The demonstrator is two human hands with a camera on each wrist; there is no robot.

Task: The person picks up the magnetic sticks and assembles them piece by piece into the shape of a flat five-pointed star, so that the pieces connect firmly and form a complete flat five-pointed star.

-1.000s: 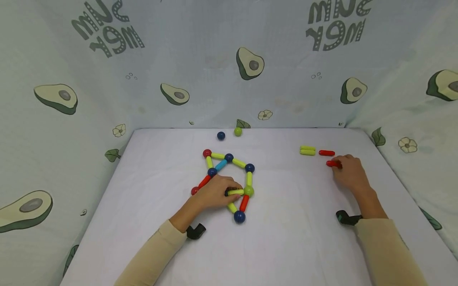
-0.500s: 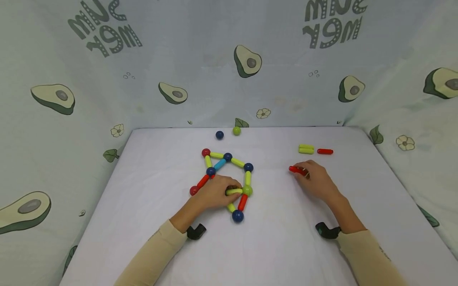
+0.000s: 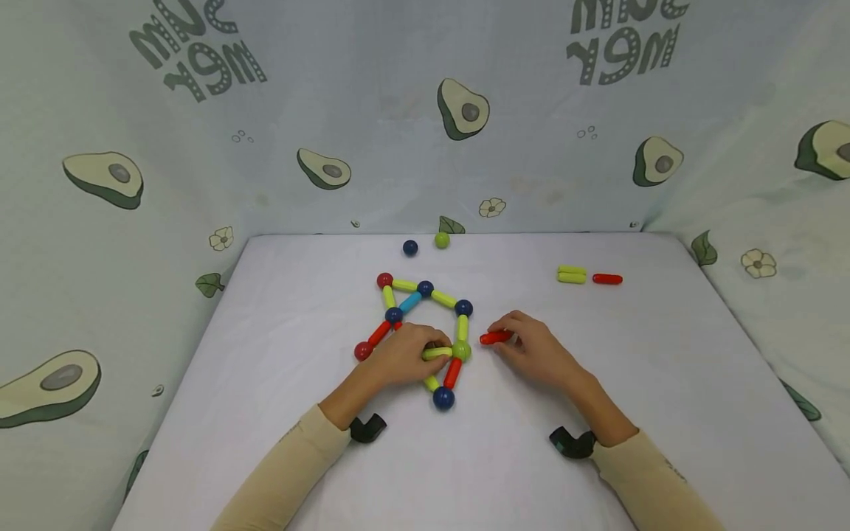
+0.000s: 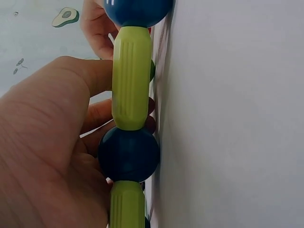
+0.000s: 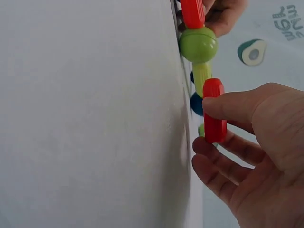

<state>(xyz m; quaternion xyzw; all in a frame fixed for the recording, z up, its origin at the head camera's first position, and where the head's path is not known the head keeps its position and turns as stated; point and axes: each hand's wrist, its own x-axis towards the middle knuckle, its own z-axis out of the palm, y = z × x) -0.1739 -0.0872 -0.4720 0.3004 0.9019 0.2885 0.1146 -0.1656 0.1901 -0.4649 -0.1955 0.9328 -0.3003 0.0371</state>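
Note:
A flat frame of magnetic building sticks and balls lies on the table, with a green ball at its right side and a dark blue ball at its front. My left hand reaches over the frame and pinches a lime stick whose end meets the green ball. That hand covers part of the frame. To the right, my right hand holds a red stick between thumb and fingers. The stick's free end points at the green ball, with a small gap between them in the head view.
Two lime sticks and another red stick lie at the back right of the white table. A loose blue ball and a loose green ball sit near the back edge. Printed cloth hangs behind.
My right hand has carried the red stick leftward from the back right to beside the frame. The left hand keeps its hold on the lime stick, almost unmoved.

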